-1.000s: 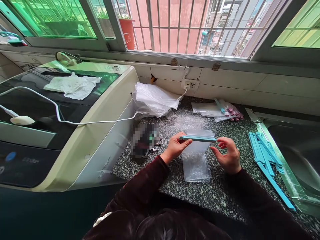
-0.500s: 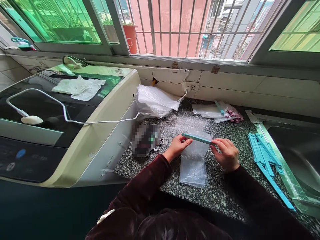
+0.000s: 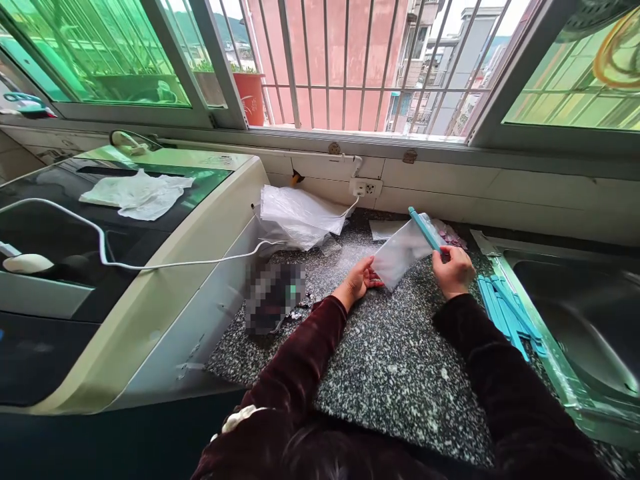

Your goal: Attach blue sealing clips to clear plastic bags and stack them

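Note:
A clear plastic bag [image 3: 400, 250] with a teal sealing strip [image 3: 424, 229] along its top is held up above the speckled counter [image 3: 390, 360]. My right hand [image 3: 454, 270] is closed on the strip's near end, and the strip points away and up to the left. My left hand [image 3: 361, 280] pinches the bag's lower corner.
A pile of teal strips [image 3: 503, 313] lies right of my hands beside a steel sink [image 3: 580, 313]. More clear bags and pink pieces [image 3: 453, 235] lie behind. Crumpled white plastic [image 3: 300, 217] and a blurred dark object [image 3: 273, 297] sit left, next to a washing machine [image 3: 130, 267].
The bag has been lifted off the counter and swung up to the right; the strip turned from level to slanting away. My left hand slid from the strip's end to the bag's lower corner.

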Demonstrator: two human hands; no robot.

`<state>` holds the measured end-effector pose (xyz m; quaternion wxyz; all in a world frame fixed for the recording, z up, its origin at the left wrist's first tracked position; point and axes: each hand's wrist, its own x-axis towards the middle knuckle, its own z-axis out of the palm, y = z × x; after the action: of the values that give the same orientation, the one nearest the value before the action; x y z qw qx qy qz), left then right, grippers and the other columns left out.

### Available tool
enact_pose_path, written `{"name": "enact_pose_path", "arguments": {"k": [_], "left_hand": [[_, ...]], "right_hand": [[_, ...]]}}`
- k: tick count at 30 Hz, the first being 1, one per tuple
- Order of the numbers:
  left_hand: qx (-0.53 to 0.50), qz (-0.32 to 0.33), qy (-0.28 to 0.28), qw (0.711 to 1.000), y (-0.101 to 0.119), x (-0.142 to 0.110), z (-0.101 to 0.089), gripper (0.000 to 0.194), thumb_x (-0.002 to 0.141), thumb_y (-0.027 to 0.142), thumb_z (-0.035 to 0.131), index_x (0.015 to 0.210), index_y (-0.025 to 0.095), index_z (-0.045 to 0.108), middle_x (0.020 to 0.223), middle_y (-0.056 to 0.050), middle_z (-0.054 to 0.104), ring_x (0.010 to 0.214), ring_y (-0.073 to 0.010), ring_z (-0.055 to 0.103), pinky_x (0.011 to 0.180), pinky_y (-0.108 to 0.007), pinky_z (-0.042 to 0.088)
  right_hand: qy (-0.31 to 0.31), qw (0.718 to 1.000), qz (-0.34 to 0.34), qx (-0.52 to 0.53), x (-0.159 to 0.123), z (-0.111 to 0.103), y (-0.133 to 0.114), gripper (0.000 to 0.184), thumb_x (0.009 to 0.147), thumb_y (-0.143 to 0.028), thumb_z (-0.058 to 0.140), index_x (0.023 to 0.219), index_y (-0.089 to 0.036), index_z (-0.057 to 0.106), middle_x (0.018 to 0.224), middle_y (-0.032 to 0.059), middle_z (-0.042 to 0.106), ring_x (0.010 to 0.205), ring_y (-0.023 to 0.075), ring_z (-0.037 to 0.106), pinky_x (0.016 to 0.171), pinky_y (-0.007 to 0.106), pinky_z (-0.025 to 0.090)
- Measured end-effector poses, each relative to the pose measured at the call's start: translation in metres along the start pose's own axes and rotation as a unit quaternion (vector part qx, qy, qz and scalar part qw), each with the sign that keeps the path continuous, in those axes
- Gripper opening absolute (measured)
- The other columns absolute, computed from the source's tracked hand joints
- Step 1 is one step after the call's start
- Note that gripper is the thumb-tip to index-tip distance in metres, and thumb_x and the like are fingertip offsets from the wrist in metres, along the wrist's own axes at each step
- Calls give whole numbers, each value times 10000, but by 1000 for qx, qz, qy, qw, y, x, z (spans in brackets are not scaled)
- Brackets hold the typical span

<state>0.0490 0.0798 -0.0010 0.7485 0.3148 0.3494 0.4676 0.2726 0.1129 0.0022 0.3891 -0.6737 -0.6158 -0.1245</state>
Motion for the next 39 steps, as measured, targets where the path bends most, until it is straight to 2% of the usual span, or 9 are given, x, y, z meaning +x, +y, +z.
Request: {"name": "enact_pose_path", "arguments": {"k": [3, 8, 12, 18, 22, 28, 33, 37, 39], "left_hand": [[8, 51, 28, 998, -6, 27, 11, 407, 716, 510, 575, 918, 156, 575, 880, -89, 652, 689, -152, 594, 579, -264, 469], [90, 124, 87, 984, -13, 73, 20, 284, 708, 216, 629, 968, 140, 547, 829, -37, 618, 654, -111, 548, 628, -243, 460], [241, 205, 202, 927, -13, 100, 18, 380, 715, 84, 564, 1088, 148, 534, 664, 21, 546, 647, -124, 525, 756, -279, 441], [332, 243, 243, 878, -8, 123, 15, 472, 726, 89, 540, 1187, 195, 542, 658, 13, 552, 688, -163, 540, 800, -288, 409], [365, 246, 250, 862, -5, 128, 14, 402, 736, 103, 534, 1131, 148, 593, 694, -19, 570, 698, -172, 531, 790, -288, 404], [372, 243, 228, 867, -4, 125, 11, 473, 715, 116, 574, 1187, 108, 544, 653, -2, 539, 667, -161, 514, 760, -284, 409], [389, 246, 219, 860, -1, 116, 3, 517, 717, 108, 571, 1228, 96, 492, 657, 5, 539, 650, -145, 511, 749, -282, 425], [402, 256, 233, 848, 0, 105, -4, 455, 711, 88, 564, 1163, 133, 533, 642, 15, 545, 638, -137, 525, 748, -281, 443], [414, 274, 257, 829, -1, 97, -7, 397, 714, 77, 550, 1107, 131, 561, 656, 3, 561, 652, -143, 539, 744, -286, 450]], "right_hand": [[0, 998, 55, -7, 15, 12, 7, 221, 740, -318, 490, 816, -146, 606, 813, 112, 624, 763, 230, 536, 678, 324, 385], [13, 997, 78, -18, 32, 27, 13, 211, 736, -314, 489, 795, -147, 603, 802, 116, 617, 757, 236, 528, 652, 320, 357], [37, 995, 82, -43, 44, 41, 19, 193, 717, -308, 499, 771, -156, 605, 758, 103, 606, 721, 231, 519, 621, 314, 330], [54, 994, 64, -68, 55, 61, 30, 181, 695, -311, 519, 731, -162, 614, 704, 96, 606, 670, 222, 508, 577, 300, 269], [36, 994, 69, -74, 54, 61, 30, 206, 706, -315, 519, 764, -152, 631, 736, 109, 615, 694, 226, 508, 582, 298, 253], [1, 994, 67, -90, 51, 54, 29, 262, 738, -324, 519, 850, -130, 655, 806, 140, 622, 747, 247, 508, 594, 309, 250], [37, 996, 0, -83, 46, 50, 31, 296, 770, -360, 519, 878, -123, 661, 836, 151, 623, 768, 255, 503, 612, 325, 277], [35, 992, -118, -26, 44, 50, -8, 267, 823, -323, 466, 851, -141, 659, 814, 116, 632, 784, 234, 515, 671, 324, 340], [-26, 980, -198, 13, 47, 51, -46, 245, 838, -298, 455, 836, -158, 656, 804, 90, 638, 799, 213, 525, 708, 301, 368]]}}
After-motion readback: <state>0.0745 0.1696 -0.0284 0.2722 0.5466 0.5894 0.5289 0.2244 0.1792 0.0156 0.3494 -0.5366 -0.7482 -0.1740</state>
